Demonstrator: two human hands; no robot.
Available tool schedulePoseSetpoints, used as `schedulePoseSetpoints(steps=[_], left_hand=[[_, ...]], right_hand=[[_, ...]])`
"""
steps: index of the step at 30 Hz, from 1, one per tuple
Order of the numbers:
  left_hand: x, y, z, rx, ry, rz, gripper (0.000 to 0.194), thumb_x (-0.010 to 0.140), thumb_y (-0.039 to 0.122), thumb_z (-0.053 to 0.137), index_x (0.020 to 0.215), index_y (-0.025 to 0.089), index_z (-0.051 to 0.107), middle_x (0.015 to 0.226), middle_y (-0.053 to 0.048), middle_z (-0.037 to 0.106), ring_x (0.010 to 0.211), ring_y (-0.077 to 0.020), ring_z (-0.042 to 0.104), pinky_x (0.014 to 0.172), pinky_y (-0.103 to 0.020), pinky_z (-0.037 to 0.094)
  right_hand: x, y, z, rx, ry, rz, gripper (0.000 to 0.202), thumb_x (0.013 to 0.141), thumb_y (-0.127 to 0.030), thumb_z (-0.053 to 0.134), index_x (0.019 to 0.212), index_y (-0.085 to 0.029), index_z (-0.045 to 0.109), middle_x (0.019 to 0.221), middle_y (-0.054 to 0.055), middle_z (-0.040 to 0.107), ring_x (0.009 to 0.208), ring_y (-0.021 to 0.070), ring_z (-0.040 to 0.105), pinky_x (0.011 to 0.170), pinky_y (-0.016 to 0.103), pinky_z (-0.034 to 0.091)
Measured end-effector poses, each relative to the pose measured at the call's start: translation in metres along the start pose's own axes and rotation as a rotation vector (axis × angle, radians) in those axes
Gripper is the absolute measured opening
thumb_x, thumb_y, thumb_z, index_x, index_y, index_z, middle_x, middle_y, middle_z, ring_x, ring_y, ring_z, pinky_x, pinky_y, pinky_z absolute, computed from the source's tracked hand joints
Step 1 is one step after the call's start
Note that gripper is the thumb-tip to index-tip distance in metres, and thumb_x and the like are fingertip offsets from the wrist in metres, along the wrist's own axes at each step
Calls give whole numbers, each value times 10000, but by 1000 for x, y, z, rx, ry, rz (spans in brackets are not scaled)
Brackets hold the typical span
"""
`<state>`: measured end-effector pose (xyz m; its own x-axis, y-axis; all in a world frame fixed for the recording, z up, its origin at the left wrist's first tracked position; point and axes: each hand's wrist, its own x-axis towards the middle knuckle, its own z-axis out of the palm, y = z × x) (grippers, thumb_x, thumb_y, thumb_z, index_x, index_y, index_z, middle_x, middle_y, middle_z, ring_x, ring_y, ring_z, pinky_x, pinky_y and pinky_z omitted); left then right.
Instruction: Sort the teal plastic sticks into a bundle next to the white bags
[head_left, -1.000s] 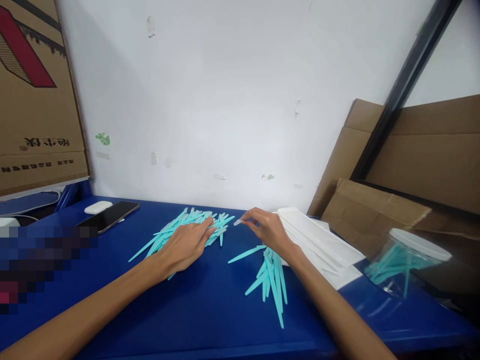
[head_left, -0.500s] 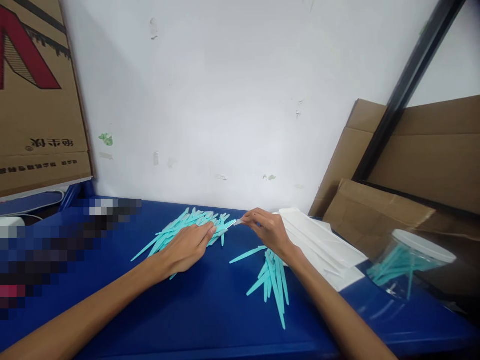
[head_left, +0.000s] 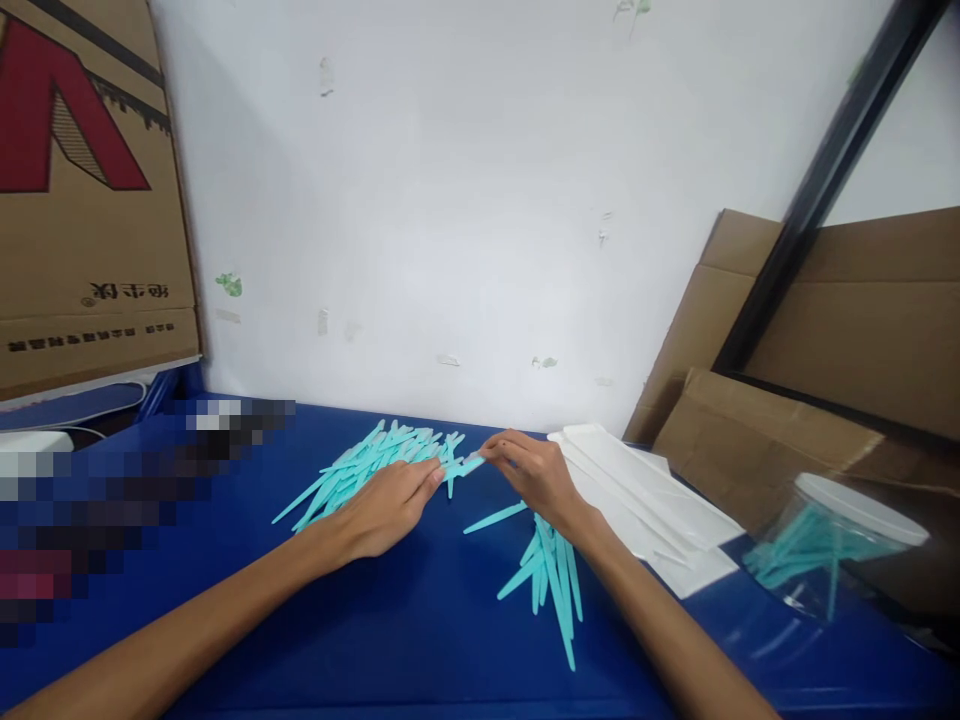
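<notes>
My left hand [head_left: 390, 508] is closed around the handle of a teal eyebrow razor [head_left: 466, 466]. At the razor's other end, the fingers of my right hand [head_left: 534, 472] pinch its pale head, where a clear cap seems to sit; the fingertips partly hide it. Behind my left hand lies a large pile of similar teal razors [head_left: 360, 465] with pale, clear-looking heads. A smaller fanned group of teal razors [head_left: 553, 575] lies below my right hand and wrist, which cover some of their upper ends.
White flat packets [head_left: 637, 490] lie right of my right hand on the blue table [head_left: 420, 640]. A clear jar [head_left: 825, 545] with a white lid holds teal razors at the right. Cardboard [head_left: 765, 420] leans behind it, and a printed carton [head_left: 97, 240] stands at the left.
The shiny blade that showed between my hands is now covered, and the pale cap in my right fingers has come up against the teal razor. The view has shifted slightly.
</notes>
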<state>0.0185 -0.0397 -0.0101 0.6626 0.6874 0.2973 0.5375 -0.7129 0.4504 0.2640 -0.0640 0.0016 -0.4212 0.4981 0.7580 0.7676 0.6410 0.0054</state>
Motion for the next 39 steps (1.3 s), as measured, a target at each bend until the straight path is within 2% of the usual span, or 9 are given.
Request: schedulePoseSetpoints(steps=[6, 12, 21, 28, 33, 39], left_hand=[[4, -6, 1, 17, 73, -67, 439, 1005, 510, 184, 745, 221, 389, 647, 27, 445, 573, -160, 397, 581, -308, 277], [3, -4, -3, 38, 83, -72, 446, 1004, 502, 177, 746, 221, 408, 660, 16, 473, 590, -170, 422, 588, -311, 283], [4, -7, 1, 67, 109, -87, 440, 1004, 485, 168, 726, 221, 384, 634, 17, 459, 565, -165, 406, 580, -311, 301], [2, 3, -2, -132, 15, -25, 434, 998, 493, 209, 689, 211, 321, 631, 38, 372, 574, -136, 326, 570, -290, 281], [2, 6, -3, -190, 1, 2, 398, 995, 459, 256, 691, 208, 310, 636, 45, 339, 586, -128, 306, 579, -284, 271], [3, 3, -3, -149, -28, 23, 396, 998, 411, 247, 687, 205, 381, 622, 33, 427, 573, -132, 393, 588, -282, 312]], right_hand=[[3, 6, -10, 11, 83, 36, 128, 961, -253, 550, 917, -216, 664, 945, 29, 727, 724, 113, 668, 599, 206, 476], [2, 3, -4, 18, 59, 16, 162, 966, -254, 543, 870, -212, 667, 931, 26, 730, 725, 106, 669, 619, 199, 482], [0, 3, -2, 20, 41, 61, 186, 978, -276, 514, 918, -228, 683, 967, 42, 734, 745, 124, 683, 653, 213, 513], [-2, 0, 3, 95, 25, 35, 158, 965, -229, 531, 925, -226, 684, 957, 34, 734, 772, 134, 692, 687, 229, 532], [-4, -10, 12, 148, 69, 18, 173, 956, -229, 549, 881, -213, 704, 938, 43, 735, 773, 128, 693, 663, 219, 534], [-10, -12, 22, 195, 55, 34, 185, 955, -241, 551, 870, -211, 712, 900, 47, 729, 776, 138, 690, 639, 226, 523]])
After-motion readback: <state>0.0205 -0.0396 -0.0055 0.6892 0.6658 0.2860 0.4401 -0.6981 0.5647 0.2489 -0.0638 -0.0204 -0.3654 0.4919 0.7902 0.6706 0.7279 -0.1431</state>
